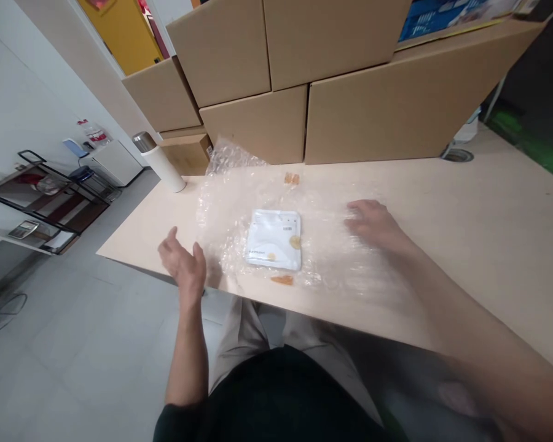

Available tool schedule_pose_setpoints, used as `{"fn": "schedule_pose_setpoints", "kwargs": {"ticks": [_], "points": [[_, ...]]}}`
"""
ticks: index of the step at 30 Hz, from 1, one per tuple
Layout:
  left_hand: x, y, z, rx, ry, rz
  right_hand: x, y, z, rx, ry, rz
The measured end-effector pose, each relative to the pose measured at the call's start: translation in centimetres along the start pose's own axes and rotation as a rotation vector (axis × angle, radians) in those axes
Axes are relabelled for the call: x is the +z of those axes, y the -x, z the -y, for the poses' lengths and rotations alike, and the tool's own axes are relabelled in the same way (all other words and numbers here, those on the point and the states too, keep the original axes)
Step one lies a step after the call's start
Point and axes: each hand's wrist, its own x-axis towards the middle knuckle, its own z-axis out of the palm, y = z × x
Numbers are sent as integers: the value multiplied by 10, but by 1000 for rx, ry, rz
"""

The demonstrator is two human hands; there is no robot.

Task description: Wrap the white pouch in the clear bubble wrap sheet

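Observation:
A flat white pouch (274,239) with yellow round prints lies on a spread sheet of clear bubble wrap (332,239). Brown tape pieces stick to the wrap, one at its far edge (292,178) and one at its near edge (282,280). My left hand (184,261) hovers at the table's front edge, left of the wrap, fingers apart and holding nothing. Over the right part of the wrap is my right hand (373,224), slightly blurred, its fingers stretched toward the pouch. Whether its fingertips touch the wrap I cannot tell.
Cardboard boxes (253,123) stand stacked along the back of the wooden table (465,245). A white bottle with a metal cap (161,162) stands at the back left, near crumpled bubble wrap (233,155). A black-framed shelf (41,202) is off to the left.

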Motion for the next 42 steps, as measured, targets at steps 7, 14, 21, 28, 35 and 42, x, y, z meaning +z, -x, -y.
{"fn": "schedule_pose_setpoints", "kwargs": {"ticks": [7,14,21,28,35,42], "points": [[4,30,-37,114,104,559,11,-2,-10,-96,150,-7],[25,32,-55,-20,234,788,17,-5,-18,-150,234,-11],[10,-6,-33,-246,901,574,18,-6,-18,-152,257,-15],[-1,-73,32,-302,927,117,18,-6,-20,-161,261,-3],[-23,-53,2,-119,1092,324,16,-1,-12,-152,284,21],[24,-45,4,-233,653,527,18,-2,-17,-159,237,-5]]}}
